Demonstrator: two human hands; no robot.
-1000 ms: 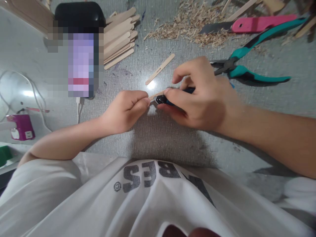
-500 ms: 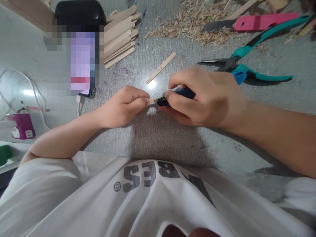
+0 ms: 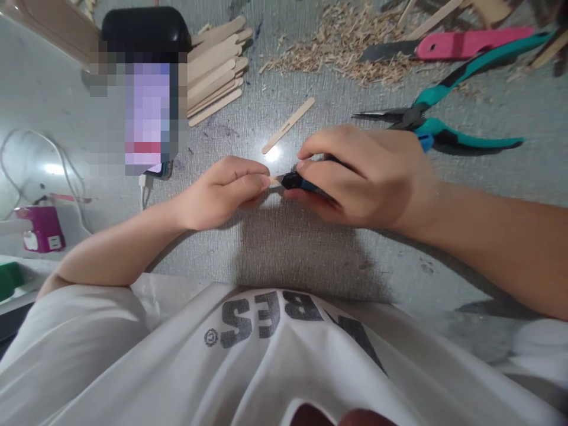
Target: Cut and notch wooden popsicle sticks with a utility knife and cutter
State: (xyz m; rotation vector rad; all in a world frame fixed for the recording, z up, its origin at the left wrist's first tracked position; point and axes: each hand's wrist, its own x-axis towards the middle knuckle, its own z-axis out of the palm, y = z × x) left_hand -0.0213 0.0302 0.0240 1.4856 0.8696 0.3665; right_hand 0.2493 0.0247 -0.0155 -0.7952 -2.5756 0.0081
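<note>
My left hand is closed around a wooden craft stick, and only its short tip shows past the thumb. My right hand grips a utility knife with a black nose and a blue body. The knife's blade meets the stick's exposed end, between the two hands. Most of the knife's body is hidden by my right fingers. Just beyond the hands, another craft stick with a small slot in its middle lies flat on the table.
Pliers with teal handles lie open beyond my right hand. Behind them are a pink-handled knife and wood shavings. Stacked craft sticks sit beside a phone and a black case. A purple adapter is far left.
My right hand and the knife have shifted very slightly, with less of the blue body showing. My left hand keeps its hold on the stick. The surroundings shift slightly with the camera.
</note>
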